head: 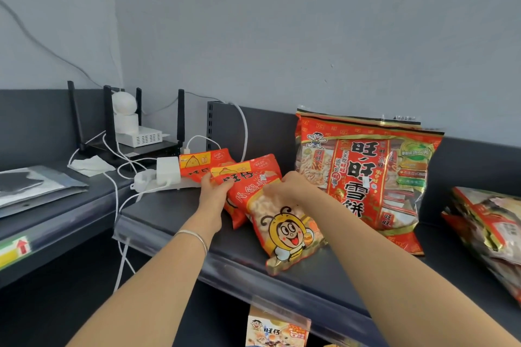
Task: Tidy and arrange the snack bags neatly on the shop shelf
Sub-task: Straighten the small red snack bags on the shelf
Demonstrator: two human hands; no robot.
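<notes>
Two small red-orange snack bags lie overlapped on the dark shelf (174, 214). The front bag (284, 231) shows a cartoon bee; the rear bag (203, 162) lies behind it to the left. My left hand (214, 191) grips the front bag's upper left edge, thumb on top. My right hand (284, 187) pinches the same bag at its upper right, fingers curled. A large red rice-cracker bag (366, 175) leans upright against the wall just right of my hands. Another big bag (490, 231) lies flat at the far right.
A white power strip with a charger (166, 172) and loose cables sits just left of the bags. Behind it stand a black router with antennas (124, 146) and a white camera (124, 110). A snack box (277, 329) shows on the shelf below.
</notes>
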